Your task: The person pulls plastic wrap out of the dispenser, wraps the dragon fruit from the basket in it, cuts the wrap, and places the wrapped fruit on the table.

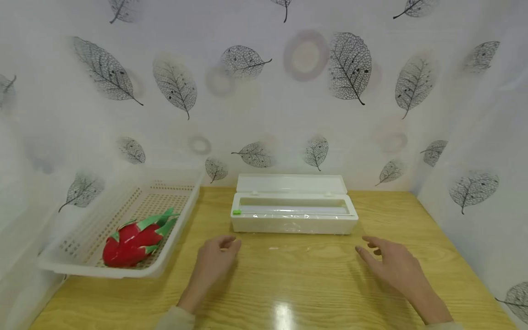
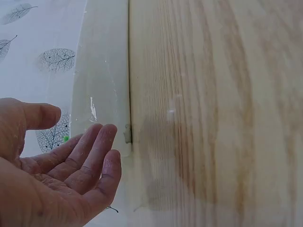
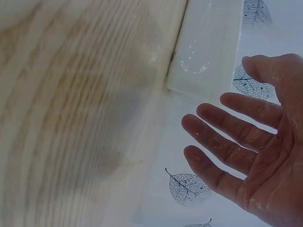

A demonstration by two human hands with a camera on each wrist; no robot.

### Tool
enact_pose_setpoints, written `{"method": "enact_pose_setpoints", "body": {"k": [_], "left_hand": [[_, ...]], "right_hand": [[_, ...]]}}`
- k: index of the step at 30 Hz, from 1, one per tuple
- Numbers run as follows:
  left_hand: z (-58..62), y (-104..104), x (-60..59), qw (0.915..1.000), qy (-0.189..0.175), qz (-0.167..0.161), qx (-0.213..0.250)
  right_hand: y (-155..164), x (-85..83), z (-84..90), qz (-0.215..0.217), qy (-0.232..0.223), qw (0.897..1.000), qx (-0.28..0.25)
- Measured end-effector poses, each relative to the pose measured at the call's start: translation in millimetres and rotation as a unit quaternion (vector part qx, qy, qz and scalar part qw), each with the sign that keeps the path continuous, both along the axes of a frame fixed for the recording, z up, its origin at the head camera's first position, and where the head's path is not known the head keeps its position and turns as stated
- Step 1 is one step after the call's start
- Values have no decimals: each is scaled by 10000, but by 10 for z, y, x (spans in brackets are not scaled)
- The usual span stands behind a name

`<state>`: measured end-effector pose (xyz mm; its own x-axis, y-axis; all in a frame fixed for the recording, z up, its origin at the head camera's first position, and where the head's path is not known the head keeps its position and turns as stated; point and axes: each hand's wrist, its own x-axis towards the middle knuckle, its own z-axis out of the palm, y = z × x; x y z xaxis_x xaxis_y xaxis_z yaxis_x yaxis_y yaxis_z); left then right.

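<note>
A white cling-film dispenser box (image 1: 294,215) lies on the wooden table (image 1: 313,279) with its lid up and clear film over its front. A small green slider (image 1: 237,212) sits at its left end. My left hand (image 1: 215,260) hovers in front of the box's left end, fingers relaxed, holding nothing. My right hand (image 1: 389,262) hovers before the box's right end, fingers spread and empty. In the left wrist view the left hand (image 2: 80,156) lies near the box (image 2: 100,85). In the right wrist view the right hand (image 3: 227,142) is beside the box (image 3: 208,47).
A white perforated basket (image 1: 82,256) stands at the table's left and holds a red dragon fruit (image 1: 134,238) with green scales. Leaf-patterned sheets (image 1: 288,91) wall the table at the back and both sides.
</note>
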<state>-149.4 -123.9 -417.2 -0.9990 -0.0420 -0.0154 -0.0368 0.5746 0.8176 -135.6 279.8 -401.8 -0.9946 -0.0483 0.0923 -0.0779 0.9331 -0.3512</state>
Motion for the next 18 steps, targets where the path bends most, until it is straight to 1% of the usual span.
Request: {"method": "enact_pose_setpoints", "body": {"k": [5,12,16,18], "left_hand": [[7,58,-107,9998,-134,80,-81],[-41,136,-268,9982,-450,377,-122],[-85,141,-358,9981,-490,345,-116],[-109,146,-398,9985,-486,245,-58]], "right_hand": [[27,-144,-18,53,-39,10000,-4],[9,-301,-36,196,-187,9996,-117],[-15,-378,-65,187,-206,9993,-237],[-24,-414,-74,169,-241,9991,-291]]}}
